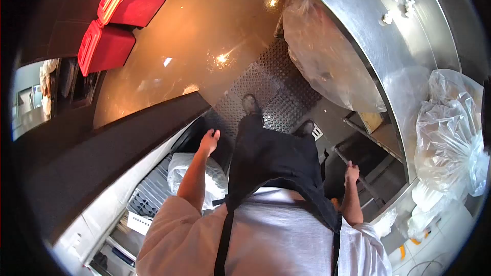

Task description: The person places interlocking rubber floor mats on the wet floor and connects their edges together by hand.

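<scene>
My left hand hangs beside a dark panel at the left, its fingers loosely bent with a gap at the thumb. Nothing shows in it. Just below it, a clear plastic bag is bunched against my forearm. My right hand hangs on the other side of my black apron, close to the metal rail of a low shelf. Its fingers are mostly hidden beneath it, and no held thing shows.
A studded black mat lies underfoot on a wet, shiny floor. Two red lidded bins stand far left. A steel counter curves along the right, with a large plastic bag beneath and a knotted clear bag on it.
</scene>
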